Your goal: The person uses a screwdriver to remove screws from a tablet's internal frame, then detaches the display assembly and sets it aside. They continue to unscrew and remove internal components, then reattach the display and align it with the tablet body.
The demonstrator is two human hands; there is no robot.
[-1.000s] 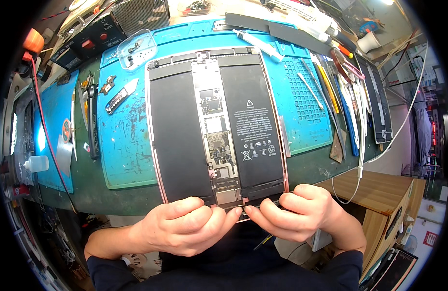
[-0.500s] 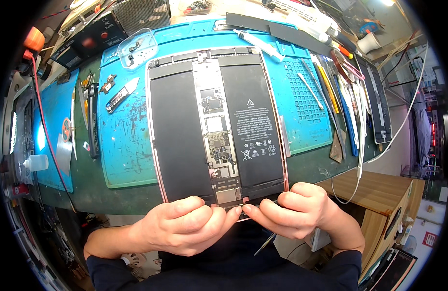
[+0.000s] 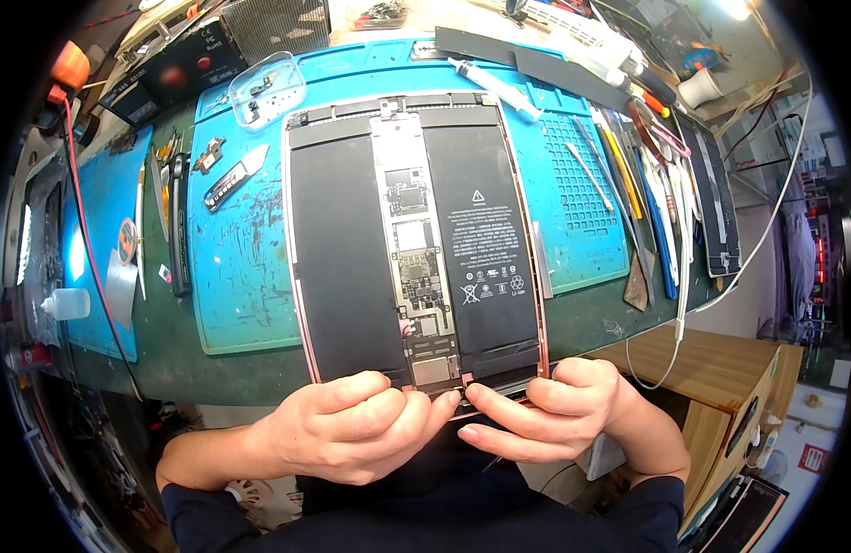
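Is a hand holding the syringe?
No, the left hand and right hand are at the opened tablet, while the syringe lies on the blue mat.

Warning triangle (image 3: 478, 196), small print (image 3: 483, 235), crossed-out bin (image 3: 470, 293) and recycling arrows (image 3: 516, 283) on right-hand tablet battery (image 3: 467, 166), lettering (image 3: 205, 44) on black box (image 3: 147, 95)

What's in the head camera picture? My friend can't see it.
Somebody's left hand and right hand are at the near edge of an opened tablet with black battery packs beside a circuit board. It lies partly on a blue mat, tools to its right.
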